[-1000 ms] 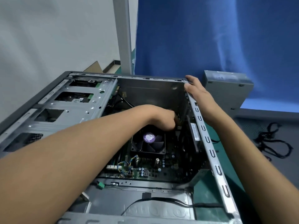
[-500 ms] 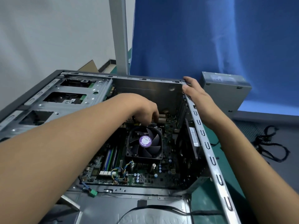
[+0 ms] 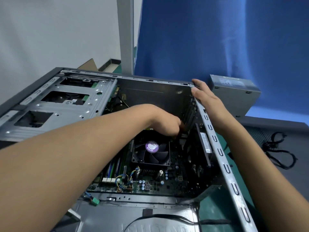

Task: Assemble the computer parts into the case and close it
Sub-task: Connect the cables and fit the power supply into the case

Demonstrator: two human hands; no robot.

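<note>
The open grey computer case (image 3: 222, 158) lies on its side, with the motherboard (image 3: 150, 185) and a black CPU fan (image 3: 151, 152) with a purple label inside. My left hand (image 3: 165, 123) reaches down into the case just beyond the fan, near the rear slots. Its fingers curl downward and the fingertips are hidden, so what they touch is unclear. My right hand (image 3: 209, 104) holds the far right corner of the case rim, thumb inside and fingers over the top edge.
A grey power supply (image 3: 234, 96) stands outside the case at the back right. Black cables (image 3: 279, 151) lie on the dark mat to the right. The drive cage (image 3: 58, 104) fills the case's left side. A green connector (image 3: 95, 201) dangles near the front.
My left hand shifted left behind the fan, then back right toward the rear slots. My right hand kept its hold on the rim corner.
</note>
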